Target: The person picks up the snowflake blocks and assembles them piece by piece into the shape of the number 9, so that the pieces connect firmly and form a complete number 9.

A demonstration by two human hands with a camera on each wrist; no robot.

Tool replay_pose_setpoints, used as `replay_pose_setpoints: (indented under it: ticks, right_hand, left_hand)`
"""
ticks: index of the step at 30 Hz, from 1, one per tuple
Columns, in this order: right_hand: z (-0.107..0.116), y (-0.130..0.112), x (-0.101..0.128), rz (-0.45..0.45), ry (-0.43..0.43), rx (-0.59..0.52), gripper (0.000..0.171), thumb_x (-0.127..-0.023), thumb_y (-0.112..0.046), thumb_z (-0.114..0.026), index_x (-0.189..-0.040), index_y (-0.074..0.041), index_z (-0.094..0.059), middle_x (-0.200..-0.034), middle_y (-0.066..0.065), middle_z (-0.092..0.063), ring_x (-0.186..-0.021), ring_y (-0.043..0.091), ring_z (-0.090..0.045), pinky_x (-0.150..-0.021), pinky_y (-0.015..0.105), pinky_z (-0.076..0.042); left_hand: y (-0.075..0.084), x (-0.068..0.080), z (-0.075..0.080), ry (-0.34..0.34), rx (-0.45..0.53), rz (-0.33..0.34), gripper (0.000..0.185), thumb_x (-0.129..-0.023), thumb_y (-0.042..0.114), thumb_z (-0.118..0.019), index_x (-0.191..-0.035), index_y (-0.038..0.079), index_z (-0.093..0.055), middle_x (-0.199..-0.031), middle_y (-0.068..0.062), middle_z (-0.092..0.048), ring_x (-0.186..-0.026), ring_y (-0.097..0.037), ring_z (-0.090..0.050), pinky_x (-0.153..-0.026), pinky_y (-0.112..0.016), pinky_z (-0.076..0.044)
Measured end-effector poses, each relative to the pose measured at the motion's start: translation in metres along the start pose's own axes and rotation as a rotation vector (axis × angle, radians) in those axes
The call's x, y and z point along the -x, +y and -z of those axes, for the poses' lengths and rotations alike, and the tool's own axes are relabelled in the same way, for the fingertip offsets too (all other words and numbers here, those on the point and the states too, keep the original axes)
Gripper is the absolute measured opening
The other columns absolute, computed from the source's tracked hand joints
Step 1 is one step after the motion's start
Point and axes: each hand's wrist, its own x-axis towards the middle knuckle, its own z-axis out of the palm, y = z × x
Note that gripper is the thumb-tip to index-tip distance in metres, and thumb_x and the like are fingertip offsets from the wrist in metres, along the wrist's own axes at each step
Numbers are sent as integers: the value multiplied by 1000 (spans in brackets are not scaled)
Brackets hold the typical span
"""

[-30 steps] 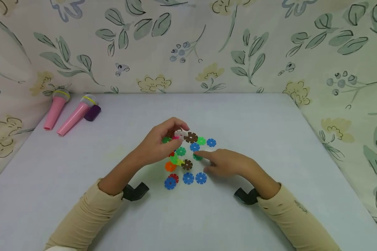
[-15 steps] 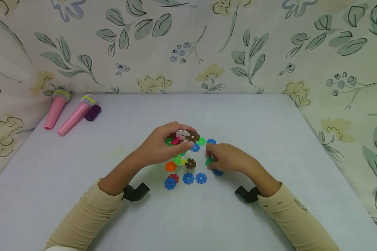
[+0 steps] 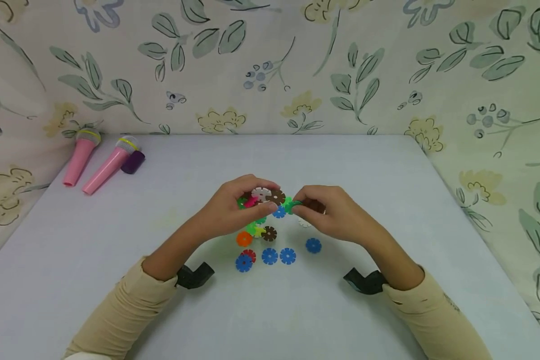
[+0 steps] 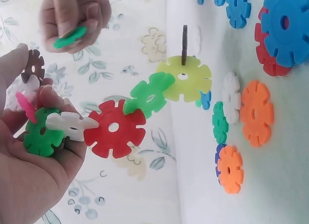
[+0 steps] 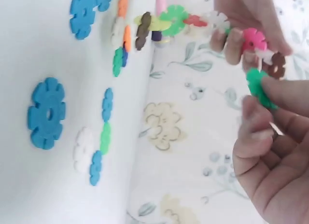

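White table (image 3: pixel 378 175) beneath, left hand (image 3: pixel 227 207) grips linked discs (image 4: pixel 125 130), right hand (image 3: pixel 336 212) pinches green disc (image 5: pixel 256 84).

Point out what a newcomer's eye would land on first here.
Most likely the chain of colorful notched discs, held in the left hand at the middle of the scene. Next would come the single green disc that the right hand pinches close by. Farther off, two pink microphones lie near the far left corner of the white table.
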Motion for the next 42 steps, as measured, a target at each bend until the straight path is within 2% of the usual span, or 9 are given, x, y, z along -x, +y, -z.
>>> replay_pose_setpoints:
  ticks: [6, 19, 26, 35, 42]
  right_hand:
    - [0, -14, 2, 87, 79, 92, 11, -95, -5, -70, -105, -5, -65, -82, -5, -65, -68, 8, -56, -61, 26, -51]
    - [-3, -17, 3, 161, 119, 158, 12, -92, -3, -72, -104, -4, -69, -80, -3, -63, -66, 7, -50, -57, 23, -47]
    - [-4, -23, 3, 191, 190, 168, 14, -89, -1, -75, -102, -2, -71, -81, -2, -68, -66, 5, -58, -59, 21, -52]
    - [-13, -23, 2, 229, 248, 169, 12, -86, 5, -75, -96, 0, -71, -77, 1, -66, -64, 7, -54, -57, 21, -51]
    - [-17, -23, 2, 252, 273, 200, 12, -85, 7, -75, -94, 1, -70, -81, 4, -69, -62, 9, -54, -56, 20, -50]
  left_hand:
    - [1, 0, -1, -10, -60, -21, 32, -94, 19, -73, -125, 13, -67, -110, 4, -63, -99, -14, -59, -74, -31, -57]
    - [1, -1, 0, -29, -107, -53, 34, -94, 20, -74, -126, 12, -67, -109, 6, -65, -101, -12, -58, -78, -31, -55]
    - [4, 0, 1, -32, -85, -84, 34, -93, 16, -74, -126, 10, -67, -107, 6, -66, -99, -12, -60, -77, -31, -56]
    - [0, 2, -4, -22, -38, -116, 38, -90, 7, -75, -126, 2, -67, -104, -1, -68, -96, -14, -61, -76, -30, -55]
    - [-2, 3, -8, -7, -79, -139, 39, -88, 10, -77, -125, 5, -68, -102, 3, -67, -94, -12, -60, -75, -29, -54]
